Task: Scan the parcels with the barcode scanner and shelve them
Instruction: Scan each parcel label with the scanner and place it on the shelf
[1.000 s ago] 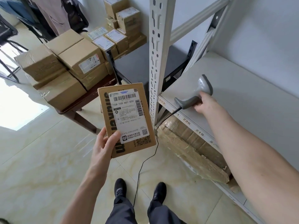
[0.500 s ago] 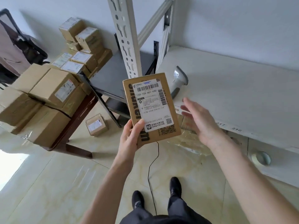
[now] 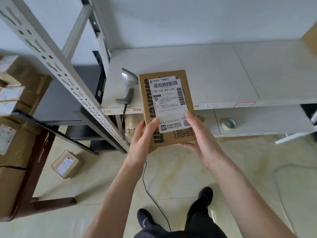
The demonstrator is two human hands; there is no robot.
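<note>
parcel (image 3: 167, 107) held label-up in front of the shelf (image 3: 223, 74) edge, gripped at its near end by both hands: left hand (image 3: 142, 140) thumb on the label, right hand (image 3: 204, 143) thumb on the opposite side. barcode scanner (image 3: 127, 88) lying on the shelf, just left of parcel, cable hanging down.

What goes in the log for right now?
hands: left and right hold parcel | scanner: lying on shelf
</note>
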